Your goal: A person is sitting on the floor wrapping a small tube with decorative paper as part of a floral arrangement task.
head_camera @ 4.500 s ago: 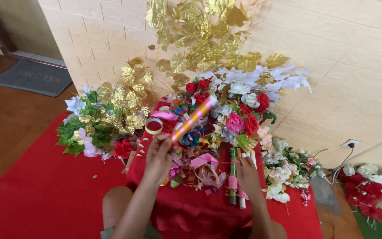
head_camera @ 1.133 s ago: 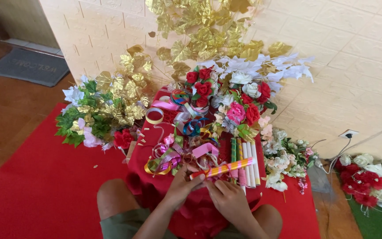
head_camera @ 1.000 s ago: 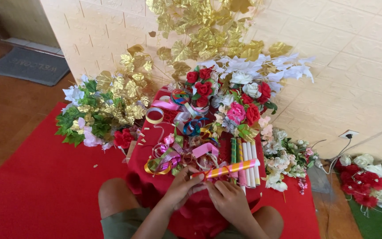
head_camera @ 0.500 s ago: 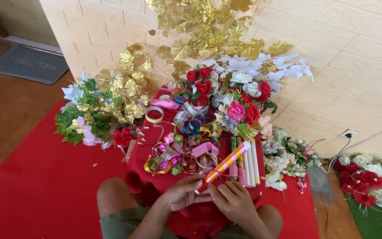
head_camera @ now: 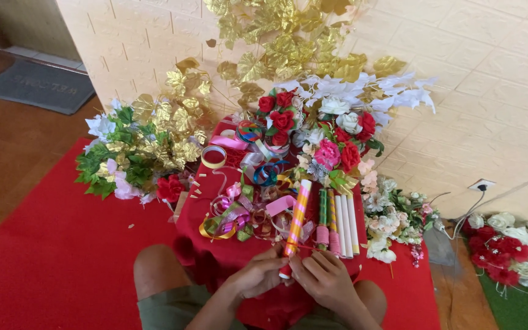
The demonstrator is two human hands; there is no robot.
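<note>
A person sits at the near edge of a low table [head_camera: 215,244] draped in red cloth, seen from above. Both hands meet at that edge around the bottom end of a striped roll [head_camera: 296,218], a long paper tube in orange, yellow and pink. The left hand [head_camera: 256,276] pinches the roll's lower end from the left, fingers closed on it. The right hand [head_camera: 324,280] closes on the same end from the right, fingertips touching the roll just beside the left hand's.

The roll's long axis runs almost straight away from the person, leaning slightly right. Its far end points toward the wall and the flowers, and lies over the ribbons near the middle of the table. Its near end sits at the table's near edge, between the two hands.

Compared with half a second earlier, the roll has swung from a clear rightward slant to nearly upright in the view. About a second before, it lay almost crosswise along the near edge.

Just right of the roll, more rolls [head_camera: 337,223] lie side by side, parallel to it, toward the table's right edge. Curled ribbons [head_camera: 233,217] pile up left of the roll. A tape ring [head_camera: 213,157] lies near the table's far left corner. Red and pink flowers [head_camera: 337,146] crowd the far edge, with gold leaves [head_camera: 276,43] on the wall behind.
</note>
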